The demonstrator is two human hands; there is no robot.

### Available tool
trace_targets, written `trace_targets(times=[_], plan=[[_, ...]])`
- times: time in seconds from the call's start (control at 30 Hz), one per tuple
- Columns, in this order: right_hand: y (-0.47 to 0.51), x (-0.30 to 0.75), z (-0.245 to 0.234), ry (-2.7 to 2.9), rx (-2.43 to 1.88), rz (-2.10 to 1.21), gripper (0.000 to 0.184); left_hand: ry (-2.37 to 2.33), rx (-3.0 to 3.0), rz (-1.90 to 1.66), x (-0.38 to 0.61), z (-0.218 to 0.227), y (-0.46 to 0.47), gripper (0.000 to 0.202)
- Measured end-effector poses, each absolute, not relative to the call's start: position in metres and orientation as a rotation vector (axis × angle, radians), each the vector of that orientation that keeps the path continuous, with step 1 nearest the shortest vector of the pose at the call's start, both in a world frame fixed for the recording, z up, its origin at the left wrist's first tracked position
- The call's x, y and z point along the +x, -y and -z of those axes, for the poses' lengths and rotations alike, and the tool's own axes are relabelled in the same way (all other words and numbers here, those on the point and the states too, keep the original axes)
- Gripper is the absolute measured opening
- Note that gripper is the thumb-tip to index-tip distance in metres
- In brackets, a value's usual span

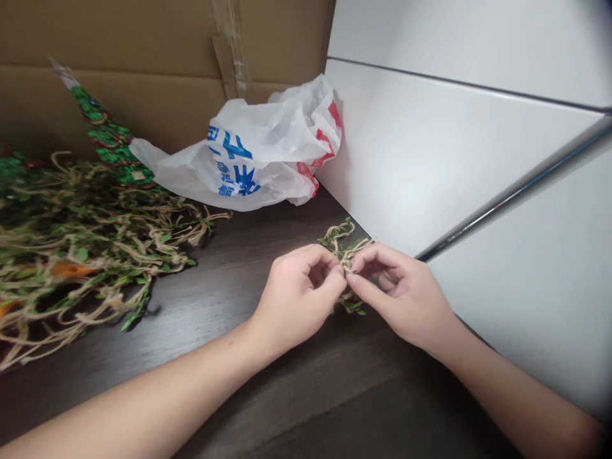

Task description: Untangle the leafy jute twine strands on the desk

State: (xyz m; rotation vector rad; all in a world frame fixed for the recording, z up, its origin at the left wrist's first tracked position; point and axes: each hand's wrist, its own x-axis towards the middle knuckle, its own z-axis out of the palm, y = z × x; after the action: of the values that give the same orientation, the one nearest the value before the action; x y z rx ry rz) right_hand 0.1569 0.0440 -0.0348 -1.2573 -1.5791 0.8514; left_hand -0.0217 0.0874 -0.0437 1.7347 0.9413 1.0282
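Both hands meet over a small bundle of leafy twine (340, 237), tan cord with little green leaves, at the right of the dark table. My left hand (301, 290) pinches the cord between thumb and forefinger. From the other side my right hand (406, 293) grips the same twine, its thumb and fingertips nearly touching the left ones. Some of the bundle shows above and below the fingers; the spot between the fingertips is mostly covered.
A large heap of similar leafy twine (109, 236) lies at the left. Behind it stand a green tinsel tree (108, 140) and a cardboard box (143, 38). A white plastic bag (268, 146) lies before the box. White panels (421, 146) with a metal strip rise at the right.
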Motion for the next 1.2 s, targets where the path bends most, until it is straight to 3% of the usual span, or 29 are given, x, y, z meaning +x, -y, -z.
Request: trace_targets(times=[0.13,0.4,0.6,0.77,0.87,0.93,1.1,1.2], plan=[[-0.044,0.153,0.040,1.566,-1.170,-0.929,0.005,-0.924,1.577,-1.043,-0.021,0.046,-0.090,0.014],[-0.043,0.153,0.035,1.645,-1.350,-0.761,0.011,-0.902,1.732,-0.886,-0.022,0.049,-0.089,0.015],[-0.043,0.150,0.040,1.448,-1.121,-0.979,0.007,-0.794,1.406,-0.901,-0.018,0.046,-0.090,0.020],[-0.038,0.151,0.033,1.640,-1.109,-1.237,0.020,-0.898,1.366,-0.999,-0.018,0.046,-0.093,0.018],[-0.038,0.154,0.031,1.660,-1.090,-1.271,0.018,-0.920,1.288,-1.048,-0.018,0.048,-0.095,0.018],[-0.041,0.156,0.034,1.524,-1.157,-1.219,0.016,-0.909,1.233,-1.044,-0.017,0.048,-0.096,0.017],[-0.050,0.156,0.050,1.198,-1.431,-0.882,0.047,-0.902,1.106,-1.050,-0.013,0.045,-0.098,0.016],[-0.043,0.150,0.051,1.297,-1.411,-0.682,0.037,-0.931,1.058,-1.042,-0.013,0.044,-0.101,0.014]])
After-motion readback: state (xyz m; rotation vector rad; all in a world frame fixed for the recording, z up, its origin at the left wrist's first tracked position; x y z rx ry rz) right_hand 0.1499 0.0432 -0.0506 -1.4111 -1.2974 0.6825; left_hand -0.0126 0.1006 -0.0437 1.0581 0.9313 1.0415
